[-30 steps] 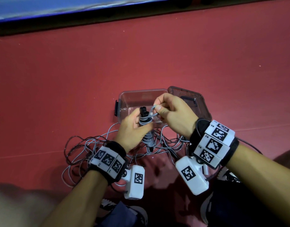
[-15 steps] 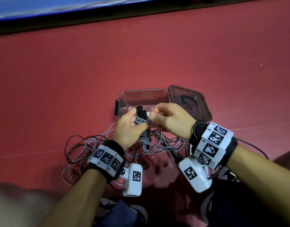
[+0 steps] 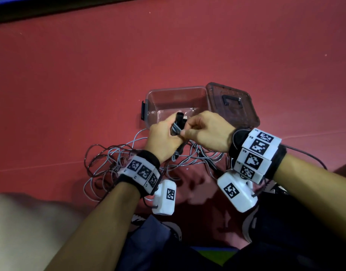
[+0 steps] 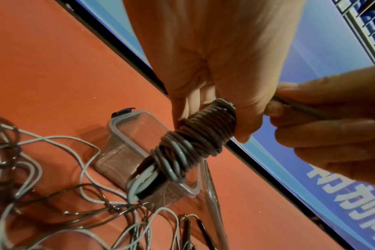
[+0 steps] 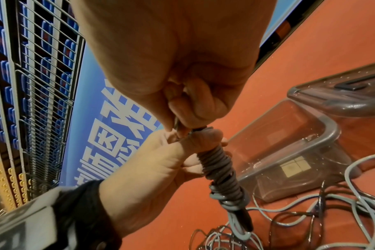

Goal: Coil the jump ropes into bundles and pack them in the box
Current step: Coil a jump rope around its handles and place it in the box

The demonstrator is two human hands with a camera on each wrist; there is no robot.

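Both hands sit a bit lower & closer together vs 0.5 s ago; rope end between them looks drawn tighter against the bundle, and the loop that the right hand held up 1 s ago is gone.

Left hand (image 3: 164, 140) is clenched round the jump rope bundle (image 4: 195, 140), a pair of black handles w/ grey cord wound many times around; thumb presses on the upper wraps. Bundle stands roughly upright, handle tips poking above the fist, held above the floor, just in front of the box.

Right hand (image 3: 209, 132) curled, thumb & forefinger pinching the free cord end (image 4: 300, 108) right beside the bundle's top, knuckles touching the left hand's.

Box (image 3: 148, 106) clear plastic, open, on the red floor (image 3: 90, 75), on the far side of the hands; its lid (image 3: 234, 102) lies flipped open to the right. Loose ropes (image 3: 109, 161) in grey & dark tangles lie on the floor near side, under & left of the wrists.
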